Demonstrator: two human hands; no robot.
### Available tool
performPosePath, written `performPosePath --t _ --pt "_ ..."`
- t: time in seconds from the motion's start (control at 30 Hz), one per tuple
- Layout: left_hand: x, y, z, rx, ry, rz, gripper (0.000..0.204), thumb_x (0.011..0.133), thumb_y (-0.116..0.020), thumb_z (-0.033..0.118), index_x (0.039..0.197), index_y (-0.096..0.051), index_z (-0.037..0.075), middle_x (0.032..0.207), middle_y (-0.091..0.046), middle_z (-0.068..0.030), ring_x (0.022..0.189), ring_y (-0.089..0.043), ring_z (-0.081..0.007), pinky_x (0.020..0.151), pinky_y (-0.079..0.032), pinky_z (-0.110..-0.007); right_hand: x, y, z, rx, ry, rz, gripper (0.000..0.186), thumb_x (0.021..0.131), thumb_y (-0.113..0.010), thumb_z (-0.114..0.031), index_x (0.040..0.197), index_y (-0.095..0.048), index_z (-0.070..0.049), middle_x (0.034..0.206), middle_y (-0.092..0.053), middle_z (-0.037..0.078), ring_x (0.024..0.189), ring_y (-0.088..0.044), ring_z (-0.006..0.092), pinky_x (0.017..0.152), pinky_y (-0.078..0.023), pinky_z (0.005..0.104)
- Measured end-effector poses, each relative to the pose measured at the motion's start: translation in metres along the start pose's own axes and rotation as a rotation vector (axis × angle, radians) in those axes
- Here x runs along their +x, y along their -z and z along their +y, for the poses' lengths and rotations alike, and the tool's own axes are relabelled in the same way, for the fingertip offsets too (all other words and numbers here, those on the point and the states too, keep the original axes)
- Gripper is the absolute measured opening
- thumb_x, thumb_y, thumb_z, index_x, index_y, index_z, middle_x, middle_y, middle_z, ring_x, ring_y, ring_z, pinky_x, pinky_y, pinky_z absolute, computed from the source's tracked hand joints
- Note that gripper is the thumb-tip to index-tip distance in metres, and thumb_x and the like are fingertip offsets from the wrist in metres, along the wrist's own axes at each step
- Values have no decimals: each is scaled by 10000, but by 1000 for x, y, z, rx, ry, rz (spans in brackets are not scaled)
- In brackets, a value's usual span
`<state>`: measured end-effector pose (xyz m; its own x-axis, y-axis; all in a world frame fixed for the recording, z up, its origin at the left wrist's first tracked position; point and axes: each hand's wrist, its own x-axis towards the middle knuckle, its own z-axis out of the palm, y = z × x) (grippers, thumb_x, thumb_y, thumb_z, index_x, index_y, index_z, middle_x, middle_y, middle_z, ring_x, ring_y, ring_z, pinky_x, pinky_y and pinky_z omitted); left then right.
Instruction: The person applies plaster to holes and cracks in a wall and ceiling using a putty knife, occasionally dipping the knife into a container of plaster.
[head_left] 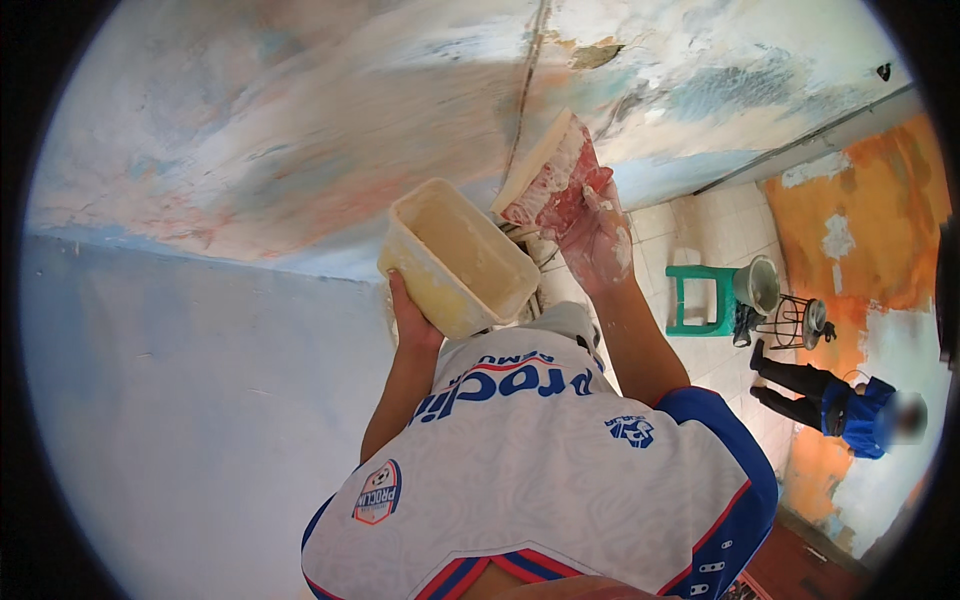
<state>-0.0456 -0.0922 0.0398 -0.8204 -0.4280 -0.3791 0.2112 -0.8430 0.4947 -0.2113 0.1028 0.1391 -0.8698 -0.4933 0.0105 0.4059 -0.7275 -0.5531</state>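
My left hand (pixel 412 314) is closed around the near left side of a cream-yellow rectangular plastic tub (pixel 432 284). The tub is tilted, its mouth facing up toward the wall, and pale residue coats its inside. My right hand (pixel 598 245), smeared with white paste, grips a wide red putty knife (pixel 556 186) with a pale, straight edge. White paste streaks the red part of the knife. It is held just right of the tub's rim, in front of the wall; whether its edge touches the wall I cannot tell.
A painted wall (pixel 300 130) with patchy colours and a vertical crack rises ahead; a bluish wall (pixel 200 400) stands at left. On the tiled floor at right are a green plastic stool (pixel 700 328), a grey bucket (pixel 757 287) and a black-framed stool (pixel 790 325). Beyond, a person in blue (pixel 862 420) stands near an orange, patched wall (pixel 850 220).
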Motion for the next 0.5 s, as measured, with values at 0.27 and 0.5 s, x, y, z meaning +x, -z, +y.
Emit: performPosePath --t 0.27,0.5 --pt "27 40 -37 -15 -17 15 644 999 -345 574 1455 -362 118 1440 -461 -100 1303 -465 -293 1081 -402 -448 21 45 7 -12 -117 -6 465 992 -486 -215 1433 -345 -173 1205 -607 48 894 -646 201 646 -512 345" --pt "122 90 -153 -170 57 80 651 993 -341 588 1464 -355 138 1453 -452 -85 1315 -452 -293 1093 -391 -451 70 168 32 -237 -150 35 466 978 -527 -189 1406 -347 -152 1152 -615 53 854 -645 170 581 -486 287"
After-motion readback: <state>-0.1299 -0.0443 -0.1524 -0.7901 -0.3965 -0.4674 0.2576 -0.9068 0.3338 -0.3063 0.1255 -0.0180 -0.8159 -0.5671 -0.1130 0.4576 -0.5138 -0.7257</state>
